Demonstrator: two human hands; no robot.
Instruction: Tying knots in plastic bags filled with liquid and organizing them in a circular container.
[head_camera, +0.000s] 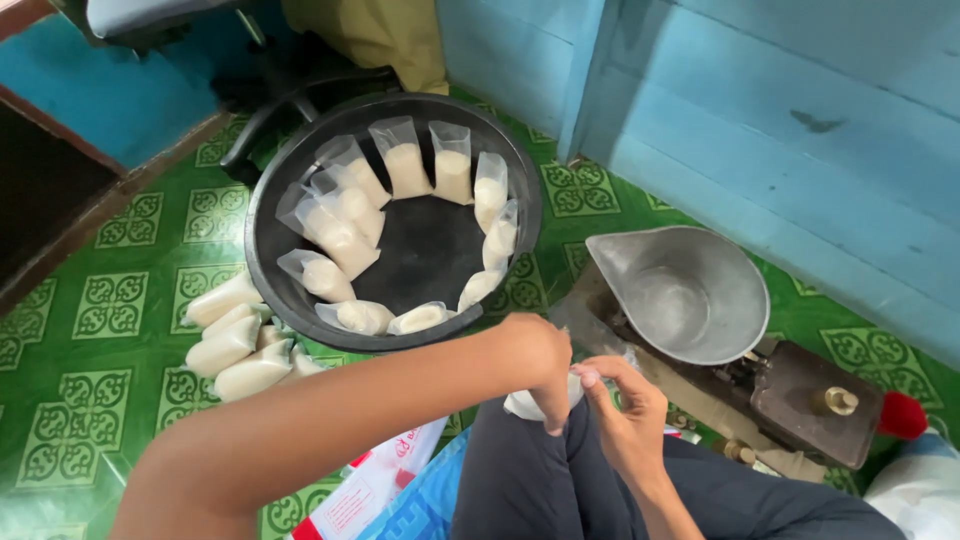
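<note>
Left hand (537, 352), fingers curled downward, forearm crossing from the lower left. Right hand (622, 405), fingertips pinched, touching the left hand above the lap.

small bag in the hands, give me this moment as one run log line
left hand | on small bag over lap | right hand | pinching bag top | black basin | filled bags ringed inside | scale pan | empty

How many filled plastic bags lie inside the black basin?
11 bags, in a ring along the wall of the basin; three overlap at its left side, so another may be hidden there.
</note>
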